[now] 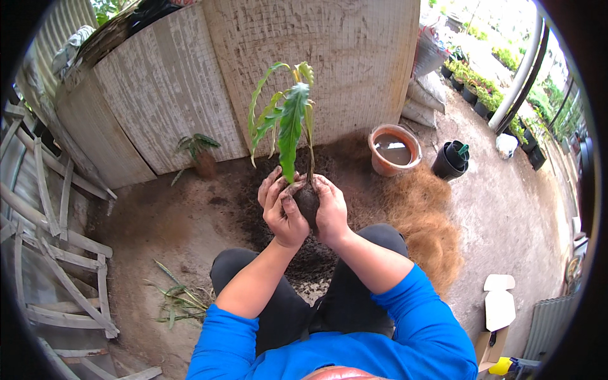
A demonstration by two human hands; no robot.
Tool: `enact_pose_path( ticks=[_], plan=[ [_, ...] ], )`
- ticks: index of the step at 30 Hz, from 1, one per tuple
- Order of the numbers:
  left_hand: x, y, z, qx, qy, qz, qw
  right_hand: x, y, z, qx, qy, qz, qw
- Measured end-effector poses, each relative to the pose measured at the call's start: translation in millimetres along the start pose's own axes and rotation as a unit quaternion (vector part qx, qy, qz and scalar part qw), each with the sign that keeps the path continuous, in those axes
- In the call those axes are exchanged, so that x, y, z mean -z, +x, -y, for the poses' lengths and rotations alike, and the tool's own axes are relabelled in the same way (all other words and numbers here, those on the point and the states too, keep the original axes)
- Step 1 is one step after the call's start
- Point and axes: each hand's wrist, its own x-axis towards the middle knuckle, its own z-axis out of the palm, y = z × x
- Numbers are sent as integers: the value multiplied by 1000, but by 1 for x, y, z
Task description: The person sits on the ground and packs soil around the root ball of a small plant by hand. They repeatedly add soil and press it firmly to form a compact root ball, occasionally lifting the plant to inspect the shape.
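Observation:
Between my two hands is a leafy plant with long wavy green leaves and a dark upright stem. Its base is a rounded ball of dark soil. My left hand curves round the ball's left side, its fingers smeared with dirt. Against the right side presses my right hand, also soiled, with its fingertips near the stem. The underside of the ball is hidden. Loose dark soil lies on the ground beneath, between my knees.
A terracotta pot of brownish water and nested black pots stand right of the wooden panel. Brown fibre is heaped beside my right knee. Cut leaves lie left. A small plant sits by the panel; wooden slats line the left.

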Motion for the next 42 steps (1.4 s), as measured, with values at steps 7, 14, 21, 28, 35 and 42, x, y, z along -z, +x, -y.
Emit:
enact_pose_path(
  ticks=[7, 14, 21, 28, 35, 42],
  plan=[
    [-5, -9, 14, 76, -120, 50, 989, 3, 5, 2, -65, 45, -52, 995],
    [-5, -9, 3, 104, -42, 118, 987, 13, 10, -1, -18, -38, -43, 998],
    [-10, -17, -1, 77, 30, 102, 991, 13, 10, -5, 41, -87, -58, 994],
    [-9, -19, -6, 54, 36, 98, 993, 9, 6, 1, 67, -107, -49, 991],
    [-2, -12, -4, 64, -8, 97, 993, 9, 8, 7, 109, -186, -15, 976],
    [-11, -18, 3, 298, -256, 47, 918, 10, 12, -4, 114, -182, 10, 977]
  ],
)
